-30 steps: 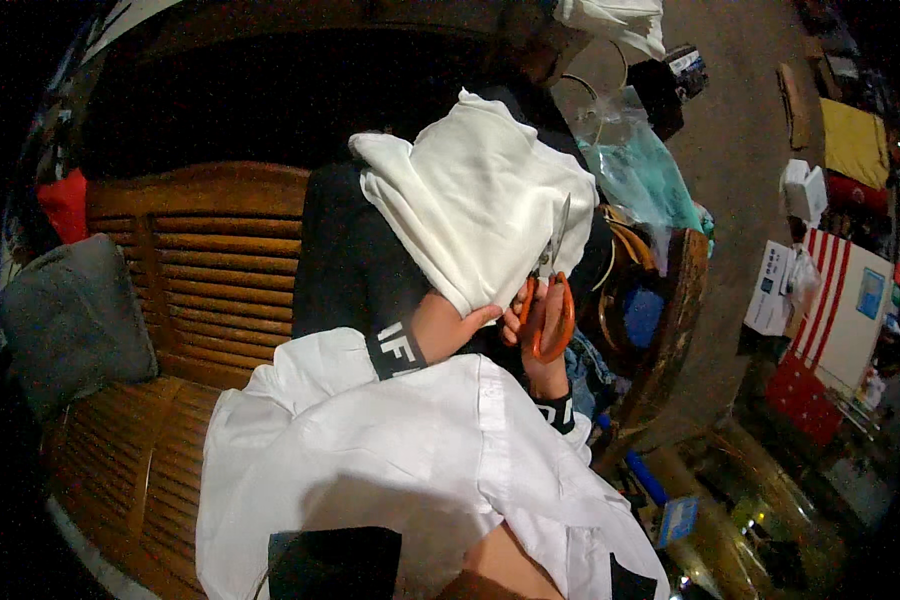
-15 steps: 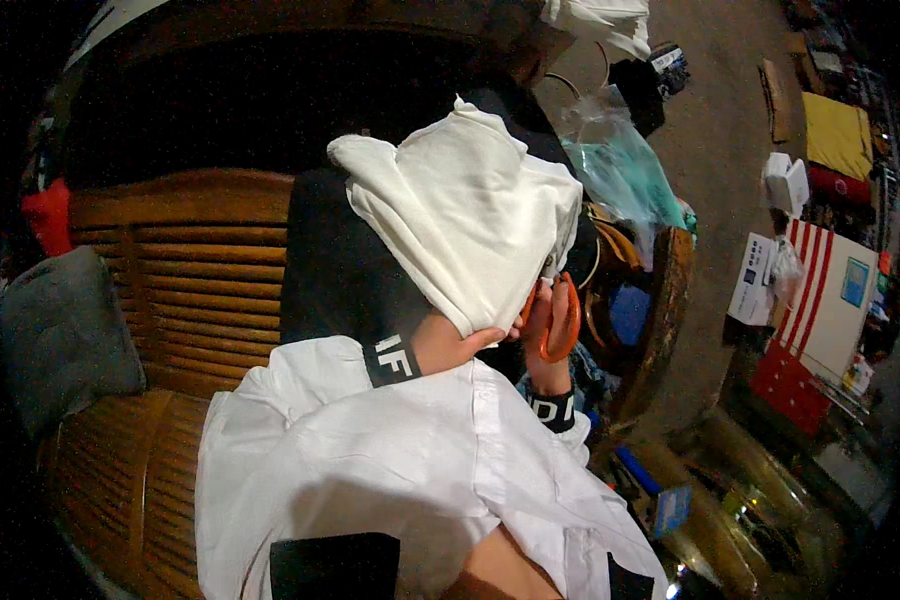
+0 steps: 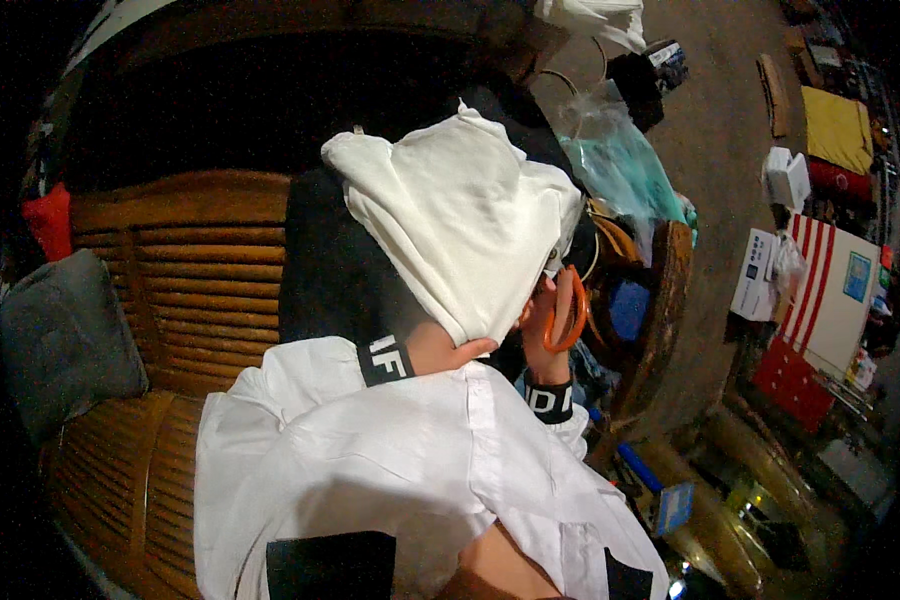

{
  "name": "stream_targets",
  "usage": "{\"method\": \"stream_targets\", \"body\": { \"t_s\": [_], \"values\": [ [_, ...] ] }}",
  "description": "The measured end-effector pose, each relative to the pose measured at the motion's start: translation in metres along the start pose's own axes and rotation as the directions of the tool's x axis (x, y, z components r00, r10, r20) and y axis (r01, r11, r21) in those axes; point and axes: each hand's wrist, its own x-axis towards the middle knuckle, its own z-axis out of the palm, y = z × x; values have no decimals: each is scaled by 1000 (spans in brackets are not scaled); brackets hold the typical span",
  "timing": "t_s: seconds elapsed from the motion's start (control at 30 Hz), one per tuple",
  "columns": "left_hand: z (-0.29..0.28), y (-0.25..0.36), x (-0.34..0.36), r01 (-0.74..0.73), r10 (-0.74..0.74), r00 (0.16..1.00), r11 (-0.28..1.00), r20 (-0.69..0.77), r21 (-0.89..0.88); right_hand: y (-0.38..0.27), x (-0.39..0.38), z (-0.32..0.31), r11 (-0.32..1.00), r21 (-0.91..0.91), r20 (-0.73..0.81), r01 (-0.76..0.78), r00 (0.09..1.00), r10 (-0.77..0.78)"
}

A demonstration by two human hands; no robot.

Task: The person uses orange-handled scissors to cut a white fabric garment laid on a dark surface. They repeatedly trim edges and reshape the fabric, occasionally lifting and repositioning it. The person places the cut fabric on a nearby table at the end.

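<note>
A white cloth (image 3: 460,200), perhaps a garment, lies spread over my dark-clothed lap and hangs in folds toward me. My left hand (image 3: 438,348) is closed on its near corner, the thumb on top and the other fingers hidden beneath. Beside that corner, my right hand (image 3: 542,325) grips orange-handled scissors (image 3: 576,318) at the cloth's right edge. One handle loop shows outside the hand; the pivot is just visible and the blades are hidden by the cloth.
On the left is a slatted wooden bench (image 3: 210,270) with a grey cushion (image 3: 70,330) and a red item (image 3: 48,220). A clear and green plastic bag (image 3: 620,160) lies to the right, near the wooden armrest (image 3: 660,300). Boxes (image 3: 755,275) stand farther right.
The scissors' orange handles have turned slightly, and one loop is now mostly hidden by my right hand. The cloth has barely shifted; my left hand keeps its hold.
</note>
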Motion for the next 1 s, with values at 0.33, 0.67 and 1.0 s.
{"method": "stream_targets", "body": {
  "t_s": [0.33, 0.67, 1.0],
  "values": [
    [0, -11, -9, 79, -79, 997, 997, 4, 15, -27, 27, 80, 981, -30, -687, -191, 717, 119],
    [-15, -9, -5, 67, -60, 990, 996, 127, -55, 8, 13, 13, 987, 138, -135, -80, 986, 99],
    [-15, -15, -6, 73, -72, 991, 997, 117, -9, 27, 11, -14, 453, -656, 302, 604, 760, -575]
  ]
}}
